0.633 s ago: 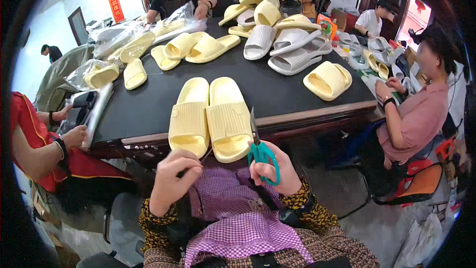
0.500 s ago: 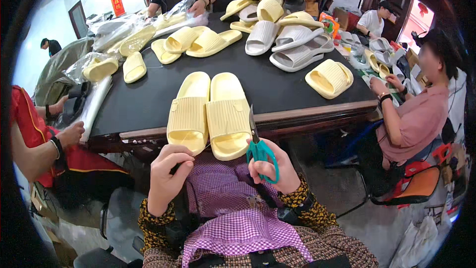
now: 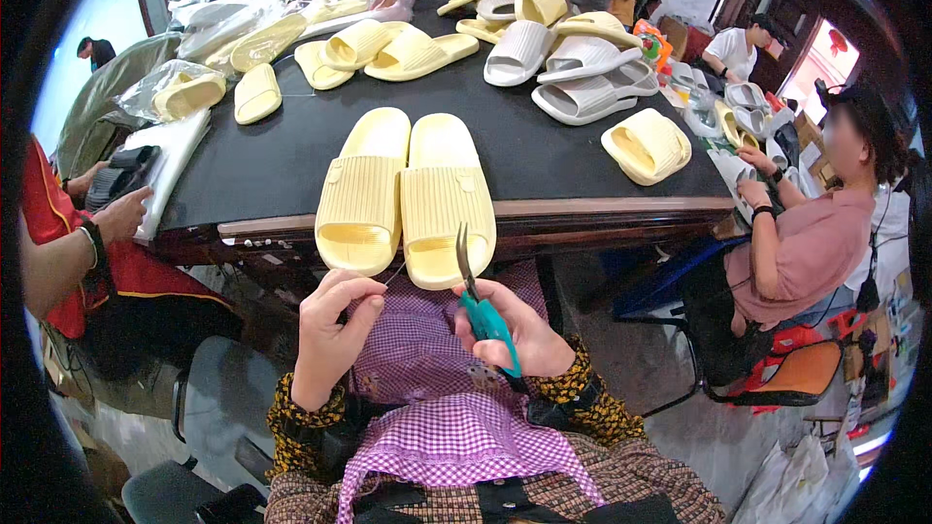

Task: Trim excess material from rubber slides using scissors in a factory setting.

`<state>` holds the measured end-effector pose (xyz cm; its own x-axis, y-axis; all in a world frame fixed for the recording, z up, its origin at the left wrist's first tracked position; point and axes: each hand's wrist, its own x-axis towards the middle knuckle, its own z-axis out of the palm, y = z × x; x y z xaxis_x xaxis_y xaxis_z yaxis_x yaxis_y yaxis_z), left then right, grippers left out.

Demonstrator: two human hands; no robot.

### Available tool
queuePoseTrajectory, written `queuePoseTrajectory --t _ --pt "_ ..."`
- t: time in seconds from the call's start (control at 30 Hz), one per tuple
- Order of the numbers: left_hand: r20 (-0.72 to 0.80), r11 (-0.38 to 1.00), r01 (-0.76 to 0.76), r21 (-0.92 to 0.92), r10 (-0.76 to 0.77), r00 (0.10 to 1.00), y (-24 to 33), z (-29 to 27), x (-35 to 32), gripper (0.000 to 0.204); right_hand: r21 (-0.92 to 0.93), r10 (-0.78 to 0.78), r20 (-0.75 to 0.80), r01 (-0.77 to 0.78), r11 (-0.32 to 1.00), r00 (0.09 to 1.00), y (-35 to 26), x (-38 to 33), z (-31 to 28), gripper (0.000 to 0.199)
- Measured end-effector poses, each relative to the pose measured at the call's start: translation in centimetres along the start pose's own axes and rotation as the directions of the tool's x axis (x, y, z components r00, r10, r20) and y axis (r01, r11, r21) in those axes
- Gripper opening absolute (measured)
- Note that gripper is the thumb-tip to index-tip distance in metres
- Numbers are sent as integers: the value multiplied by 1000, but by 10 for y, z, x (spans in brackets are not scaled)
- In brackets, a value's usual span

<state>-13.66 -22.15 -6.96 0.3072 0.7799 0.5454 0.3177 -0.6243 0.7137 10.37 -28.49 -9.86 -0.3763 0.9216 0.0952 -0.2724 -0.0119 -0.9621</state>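
Below the table's near edge, over a checked purple apron [image 3: 456,427], the left hand [image 3: 330,335] has its fingertips [image 3: 374,288] pinched together on what looks like a thin thread or trimmed sliver, too fine to tell for certain. The right hand [image 3: 519,335] is clenched around the green handles of a pair of small scissors [image 3: 478,296], blades pointing up toward the table and nearly closed. Just beyond both hands, a pair of pale yellow slippers [image 3: 403,199] lies side by side on the black table [image 3: 544,150], toes overhanging the edge nearest the person. Judging by this, the pair looks trimmed or close to it, while many more yellow and white slippers [image 3: 544,49] heaped at the far end seem to await handling. Co-workers sit at either side
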Motion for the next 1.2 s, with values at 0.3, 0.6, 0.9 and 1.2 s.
queuePoseTrajectory --t 0.3,0.6,0.9,1.2 --pt "-191 999 27 -24 -31 981 -7 5 -7 10 -97 8 43 -4 995 999 9 -4 -8 67" --pt "-307 969 -92 228 162 938 -7 15 -16 8 -178 -4 -57 -6 984 998 10 -13 -11 65" --pt "-318 972 -89 218 157 935 -8 29 -17 8 -718 -270 -153 81 691 951 -26 -13 -20 62" --pt "-424 996 67 63 -34 905 -22 30 -31 8 -955 -413 175 52 -293 894 -68 -4 -41 64"
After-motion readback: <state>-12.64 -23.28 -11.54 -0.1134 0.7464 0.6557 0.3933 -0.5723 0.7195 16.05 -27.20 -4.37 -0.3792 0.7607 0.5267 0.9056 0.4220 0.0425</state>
